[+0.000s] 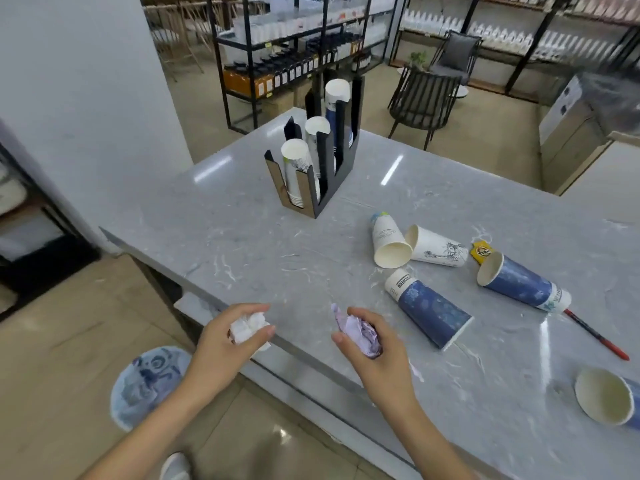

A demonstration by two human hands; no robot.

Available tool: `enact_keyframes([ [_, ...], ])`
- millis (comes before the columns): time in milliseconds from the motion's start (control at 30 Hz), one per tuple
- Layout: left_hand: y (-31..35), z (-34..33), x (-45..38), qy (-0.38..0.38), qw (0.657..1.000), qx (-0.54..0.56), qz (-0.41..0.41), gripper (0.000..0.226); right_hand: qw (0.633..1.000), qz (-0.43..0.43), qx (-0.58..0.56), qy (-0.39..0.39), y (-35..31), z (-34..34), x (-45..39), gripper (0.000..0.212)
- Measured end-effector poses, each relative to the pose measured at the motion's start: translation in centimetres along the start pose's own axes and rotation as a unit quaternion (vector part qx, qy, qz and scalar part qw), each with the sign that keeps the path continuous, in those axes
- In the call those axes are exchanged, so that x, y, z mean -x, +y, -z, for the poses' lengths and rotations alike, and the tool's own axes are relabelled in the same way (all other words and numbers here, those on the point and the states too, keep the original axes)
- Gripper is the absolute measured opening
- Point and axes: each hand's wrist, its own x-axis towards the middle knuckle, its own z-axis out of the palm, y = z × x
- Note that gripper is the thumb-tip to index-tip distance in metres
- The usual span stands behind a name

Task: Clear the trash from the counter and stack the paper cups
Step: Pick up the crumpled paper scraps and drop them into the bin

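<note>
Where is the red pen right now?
In the head view the red pen lies on the counter at the right, just beyond the base of the rightmost tipped blue cup, angled toward the near right edge.

Grey marbled counter [242, 237] — blue floral cups [429, 313], white sketched cups [440, 249], a red pen [597, 336].

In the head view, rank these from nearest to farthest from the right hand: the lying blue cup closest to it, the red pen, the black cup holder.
From the right hand, which grips crumpled purple paper:
1. Lying blue cup, just to its right.
2. Black cup holder, at the counter's far side.
3. Red pen, far right, beyond another blue cup.
The holder and pen are fairly close to call.
</note>
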Motion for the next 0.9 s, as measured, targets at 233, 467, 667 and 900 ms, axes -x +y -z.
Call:
enact_keyframes([
  [233, -2.9, 7.8, 1.2, 0.051, 0.998, 0.005, 0.02, 0.035, 0.997, -0.026, -0.016, -0.071, -0.1, -8.9, -0.5, 0.031],
  [467, -6.3, 15.7, 2.0, 0.111, 0.992, -0.018, 0.065, 0.027, 0.991, -0.033, 0.019, -0.128, 0.3, -18.1, -0.9, 0.027],
  [667, -11.0, 20.8, 2.4, 0.134, 0.981, -0.018, 0.141, 0.025, 0.982, -0.045, 0.053, -0.175, 2.3, -25.4, -1.4, 0.03],
  [900, -17.9, 25.5, 2.7, 0.153, 0.964, -0.036, 0.214, 0.024, 0.964, -0.091, 0.117, -0.22, 7.6, -33.2, -1.9, 0.032],
])
